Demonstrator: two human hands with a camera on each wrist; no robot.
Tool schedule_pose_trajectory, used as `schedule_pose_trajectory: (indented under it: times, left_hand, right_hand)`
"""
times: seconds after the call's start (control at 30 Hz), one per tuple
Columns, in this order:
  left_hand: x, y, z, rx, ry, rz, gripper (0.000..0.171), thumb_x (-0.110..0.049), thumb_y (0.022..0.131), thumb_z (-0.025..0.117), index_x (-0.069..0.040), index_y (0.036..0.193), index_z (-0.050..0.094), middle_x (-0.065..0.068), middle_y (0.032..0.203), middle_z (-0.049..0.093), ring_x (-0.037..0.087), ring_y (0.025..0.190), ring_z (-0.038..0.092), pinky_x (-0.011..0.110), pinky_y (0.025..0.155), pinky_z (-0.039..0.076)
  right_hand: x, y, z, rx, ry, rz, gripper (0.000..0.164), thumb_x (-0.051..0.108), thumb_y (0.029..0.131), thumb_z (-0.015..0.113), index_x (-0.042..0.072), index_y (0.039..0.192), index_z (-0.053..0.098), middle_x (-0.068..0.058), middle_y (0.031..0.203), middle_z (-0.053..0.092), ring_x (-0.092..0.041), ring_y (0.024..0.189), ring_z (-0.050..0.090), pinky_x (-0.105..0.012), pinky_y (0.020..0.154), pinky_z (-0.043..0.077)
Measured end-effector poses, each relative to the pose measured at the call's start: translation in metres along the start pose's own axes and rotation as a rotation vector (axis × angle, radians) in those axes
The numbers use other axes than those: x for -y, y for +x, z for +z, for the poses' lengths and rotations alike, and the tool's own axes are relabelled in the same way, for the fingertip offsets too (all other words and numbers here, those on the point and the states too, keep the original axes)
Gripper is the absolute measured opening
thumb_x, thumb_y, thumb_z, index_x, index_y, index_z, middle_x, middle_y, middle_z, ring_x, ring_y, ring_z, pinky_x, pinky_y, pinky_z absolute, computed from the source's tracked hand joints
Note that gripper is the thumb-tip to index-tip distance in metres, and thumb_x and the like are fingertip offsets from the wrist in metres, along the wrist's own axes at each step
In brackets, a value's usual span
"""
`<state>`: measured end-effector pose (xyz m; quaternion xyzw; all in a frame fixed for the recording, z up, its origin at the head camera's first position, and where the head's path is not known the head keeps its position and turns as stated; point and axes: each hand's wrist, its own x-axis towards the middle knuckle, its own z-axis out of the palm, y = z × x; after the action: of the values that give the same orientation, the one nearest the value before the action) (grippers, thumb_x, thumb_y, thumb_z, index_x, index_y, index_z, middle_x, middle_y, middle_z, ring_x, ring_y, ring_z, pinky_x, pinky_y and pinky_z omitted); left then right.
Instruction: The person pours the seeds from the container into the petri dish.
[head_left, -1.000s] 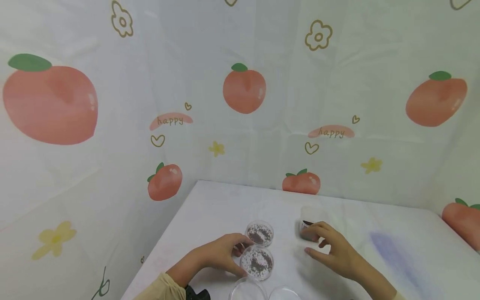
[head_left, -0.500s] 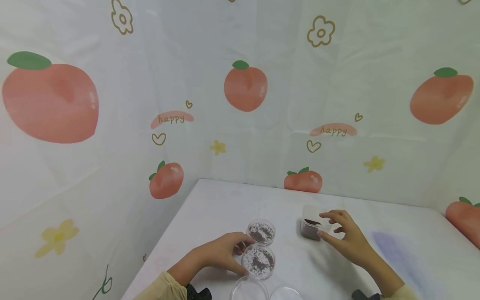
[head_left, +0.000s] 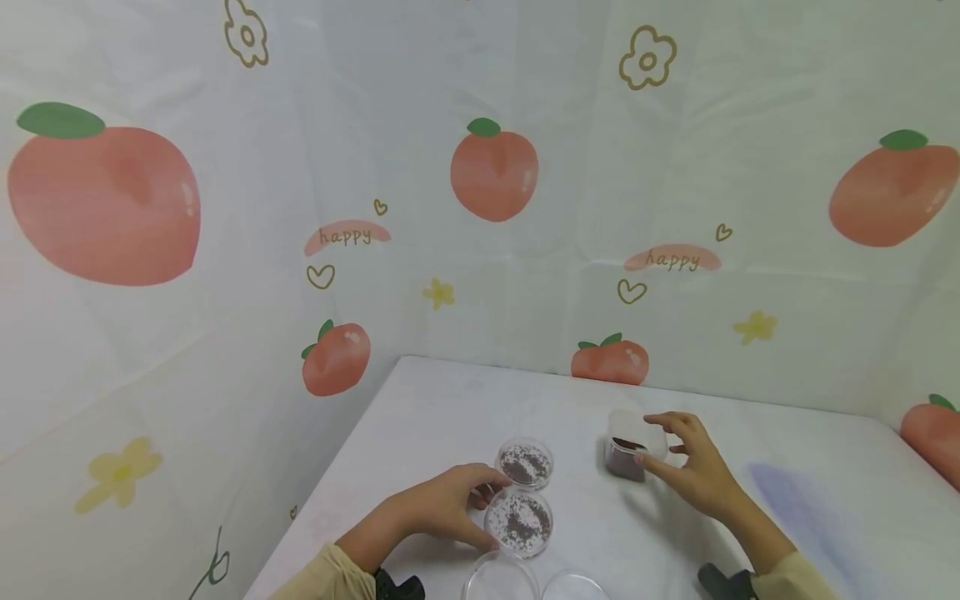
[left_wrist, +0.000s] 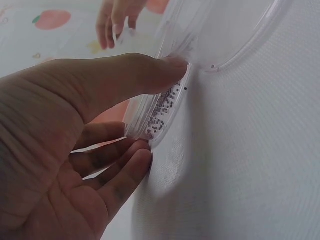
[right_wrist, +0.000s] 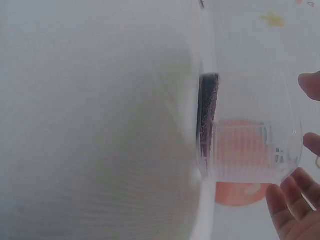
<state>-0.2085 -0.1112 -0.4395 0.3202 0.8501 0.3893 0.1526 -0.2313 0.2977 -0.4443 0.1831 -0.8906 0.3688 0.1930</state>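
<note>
Nearest on the white surface [head_left: 420, 400], two round clear dishes lie toward six o'clock [head_left: 501, 577] and five o'clock [head_left: 576, 588] of a granule-speckled dish [head_left: 548, 532]. The left hand [head_left: 448, 505], at its nine o'clock, pinches that dish's rim, grip clamped with thumb near, fingers beyond. A second speckled dish [head_left: 551, 467] sits just beside it at twelve. Toward two stands a clear tub [head_left: 625, 463] of dark granules; at its three o'clock the right hand's [head_left: 693, 468] grip is apart, contact unclear. Behind hangs a peach-printed backdrop [head_left: 540, 275].
</note>
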Motion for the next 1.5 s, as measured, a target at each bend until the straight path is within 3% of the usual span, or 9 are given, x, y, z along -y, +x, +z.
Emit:
schedule_pose_trajectory:
  times: [0.27,0.53,0.83,1.03,1.2,1.37,1.5]
  left_hand:
    - [0.002,-0.001,0.001,-0.007,0.023,0.023,0.078,-0.014,0.072,0.098,-0.014,0.142,0.064,-0.008,0.123,0.065,-0.002,0.107,0.06,0.017,0.101,0.057]
    - [0.006,-0.007,-0.002,-0.011,0.051,0.013,0.079,-0.017,0.074,0.097,-0.01,0.144,0.062,-0.008,0.123,0.065,-0.001,0.109,0.059,0.02,0.103,0.057]
    - [0.007,-0.025,-0.008,-0.013,0.072,-0.076,0.08,-0.022,0.074,0.098,-0.013,0.144,0.061,-0.011,0.125,0.064,-0.002,0.108,0.06,0.022,0.102,0.057]
    - [0.0,-0.041,-0.007,-0.007,0.045,-0.115,0.066,-0.019,0.073,0.098,-0.018,0.131,0.065,-0.012,0.121,0.064,0.003,0.11,0.062,0.025,0.101,0.058]
    - [-0.007,-0.054,-0.005,0.014,0.017,-0.087,0.057,-0.019,0.072,0.097,-0.019,0.119,0.066,-0.01,0.113,0.064,0.003,0.104,0.062,0.023,0.096,0.058]
    - [-0.014,-0.063,-0.004,0.067,-0.04,-0.049,0.055,-0.016,0.072,0.096,-0.018,0.118,0.065,-0.008,0.105,0.062,0.003,0.092,0.061,0.021,0.085,0.056]
    - [-0.017,-0.069,-0.001,0.087,-0.031,0.005,0.058,-0.018,0.073,0.095,-0.018,0.123,0.065,-0.01,0.106,0.062,-0.001,0.091,0.061,0.02,0.085,0.057]
  right_hand:
    - [-0.004,0.007,0.001,0.002,-0.008,-0.001,0.057,0.023,0.089,0.088,0.007,0.138,0.065,-0.017,0.138,0.052,-0.026,0.123,0.048,-0.026,0.086,0.054]
    - [-0.007,0.009,0.004,0.083,-0.029,0.085,0.069,0.03,0.092,0.085,0.005,0.148,0.054,-0.023,0.148,0.048,-0.04,0.128,0.053,-0.04,0.091,0.058]
    - [-0.005,0.009,0.003,0.152,0.019,0.189,0.086,0.039,0.095,0.081,0.001,0.159,0.038,-0.03,0.157,0.044,-0.054,0.135,0.052,-0.061,0.102,0.056]
    - [-0.017,0.008,0.008,0.174,0.05,0.255,0.1,0.046,0.094,0.08,0.004,0.165,0.024,-0.031,0.157,0.046,-0.055,0.138,0.052,-0.059,0.106,0.055]
    - [-0.02,0.006,0.01,0.182,0.065,0.269,0.1,0.046,0.094,0.081,0.004,0.165,0.024,-0.03,0.157,0.046,-0.054,0.14,0.051,-0.059,0.107,0.054]
    - [-0.012,0.007,0.006,0.184,0.066,0.269,0.097,0.044,0.095,0.08,0.003,0.164,0.026,-0.03,0.156,0.045,-0.054,0.14,0.051,-0.06,0.107,0.054]
    - [-0.01,0.008,0.004,0.182,0.062,0.274,0.096,0.045,0.095,0.08,0.004,0.164,0.026,-0.029,0.156,0.046,-0.053,0.14,0.051,-0.058,0.106,0.055]
